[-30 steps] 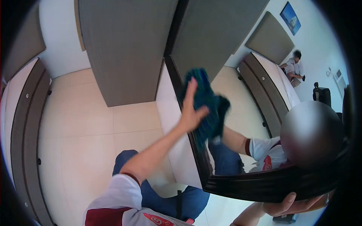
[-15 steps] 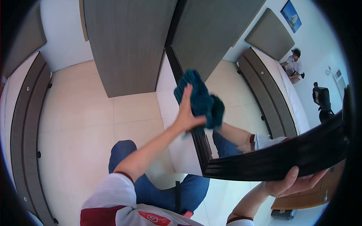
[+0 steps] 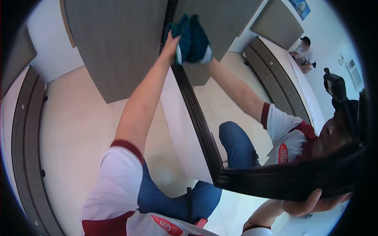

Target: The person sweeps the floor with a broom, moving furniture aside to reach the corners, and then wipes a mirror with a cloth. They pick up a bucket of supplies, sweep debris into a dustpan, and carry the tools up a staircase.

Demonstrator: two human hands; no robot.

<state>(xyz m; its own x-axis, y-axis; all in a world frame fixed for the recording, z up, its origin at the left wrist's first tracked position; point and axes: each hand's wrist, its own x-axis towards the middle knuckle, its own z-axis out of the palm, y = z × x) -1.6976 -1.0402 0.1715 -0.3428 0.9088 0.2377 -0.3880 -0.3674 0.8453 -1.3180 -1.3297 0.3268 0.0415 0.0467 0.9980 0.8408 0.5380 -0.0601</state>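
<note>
A mirror with a black frame (image 3: 199, 118) leans tilted in front of me, its lower bar running off to the right. My left hand (image 3: 171, 45) is stretched far up along the frame's left side. Its fingers are closed on a dark teal cloth (image 3: 181, 35), which presses against the mirror near the upper part in view. The cloth and arm show doubled in the glass. At lower right, my right hand (image 3: 309, 204) grips the bottom bar from below, thumb in front; its other fingers are partly hidden.
A grey wooden panel (image 3: 118, 47) stands behind the mirror. At the left is a bed with a dark side board (image 3: 23, 149), on a pale tiled floor (image 3: 82, 129). The glass reflects a bed, a seated person and my own head camera.
My left hand has slid the cloth up and away along the mirror's left side, and my arm is straighter. The right hand stays on the bottom bar.
</note>
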